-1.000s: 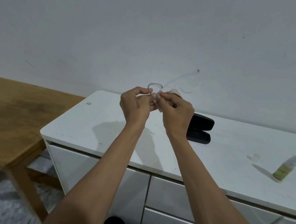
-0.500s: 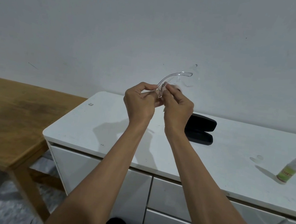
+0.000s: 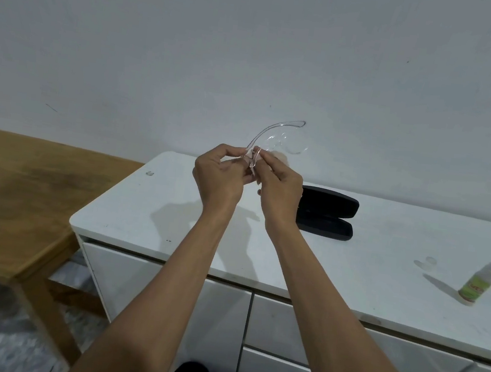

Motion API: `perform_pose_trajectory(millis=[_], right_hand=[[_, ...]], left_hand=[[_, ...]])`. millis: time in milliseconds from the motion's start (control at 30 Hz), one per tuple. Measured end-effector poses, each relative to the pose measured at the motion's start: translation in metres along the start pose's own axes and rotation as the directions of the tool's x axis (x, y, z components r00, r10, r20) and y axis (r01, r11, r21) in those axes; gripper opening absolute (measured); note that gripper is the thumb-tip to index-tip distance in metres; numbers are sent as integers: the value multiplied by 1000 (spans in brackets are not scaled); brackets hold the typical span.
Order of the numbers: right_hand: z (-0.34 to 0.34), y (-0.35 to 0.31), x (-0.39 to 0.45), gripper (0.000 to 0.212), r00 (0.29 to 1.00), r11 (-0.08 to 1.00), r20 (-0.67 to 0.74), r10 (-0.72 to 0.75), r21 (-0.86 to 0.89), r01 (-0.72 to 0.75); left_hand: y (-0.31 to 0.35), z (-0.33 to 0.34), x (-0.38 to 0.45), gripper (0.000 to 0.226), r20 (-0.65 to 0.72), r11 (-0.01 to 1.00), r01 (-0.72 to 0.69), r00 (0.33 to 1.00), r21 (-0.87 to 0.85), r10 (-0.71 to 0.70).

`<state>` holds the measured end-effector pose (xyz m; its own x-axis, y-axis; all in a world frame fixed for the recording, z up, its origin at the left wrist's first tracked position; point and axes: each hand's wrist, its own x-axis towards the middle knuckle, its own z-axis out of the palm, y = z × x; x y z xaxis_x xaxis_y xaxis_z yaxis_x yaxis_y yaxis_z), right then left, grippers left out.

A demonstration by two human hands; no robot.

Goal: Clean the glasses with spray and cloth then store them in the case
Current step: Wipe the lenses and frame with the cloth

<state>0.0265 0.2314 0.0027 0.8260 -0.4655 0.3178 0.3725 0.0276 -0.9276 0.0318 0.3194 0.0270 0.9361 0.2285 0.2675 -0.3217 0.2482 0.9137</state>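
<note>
Pinching near the centre of the frame, the left hand (image 3: 220, 178) and the right hand (image 3: 281, 190) meet fingertip to fingertip above the far edge of the white glossy cabinet top (image 3: 383, 266). Between them they hold the clear, colourless plastic glasses (image 3: 278, 137), each hand closed on the lower end of the frame. From that pinch one transparent temple arm curves up and to the right against the pale grey wall (image 3: 256, 46), and the see-through lenses hang just right of it, faint against the wall. Whether a cloth sits between the fingers cannot be told.

Just right of the right hand, partly hidden behind it, the black oblong glasses case (image 3: 328, 214) lies open on the cabinet top, its two halves side by side. Well apart, at the right edge of the frame, the small clear spray bottle with a green label (image 3: 477, 285) stands tilted by the wide lens. A small clear cap (image 3: 429, 261) lies near it, to its left. At the left of the frame stands a brown wooden table (image 3: 17, 202), touching or nearly touching the cabinet's corner.
</note>
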Motion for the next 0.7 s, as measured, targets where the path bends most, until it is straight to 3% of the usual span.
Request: perform_pose_trajectory(millis=[367,500,700], right_hand=[[-4,4,-6,17,988,1000,155,13,-26,-10],[-18,8,-9,13,994,993,104,31,-116,-19],[-51,2,-6,13,996,974,12,86,-210,-82]], left_hand=[[-5,-15,12,18,-44,999,11,999,43,-9],[-15,-26,19,7,-31,994,-22,999,111,25],[-41,-51,32,17,30,986,-61,998,154,57]])
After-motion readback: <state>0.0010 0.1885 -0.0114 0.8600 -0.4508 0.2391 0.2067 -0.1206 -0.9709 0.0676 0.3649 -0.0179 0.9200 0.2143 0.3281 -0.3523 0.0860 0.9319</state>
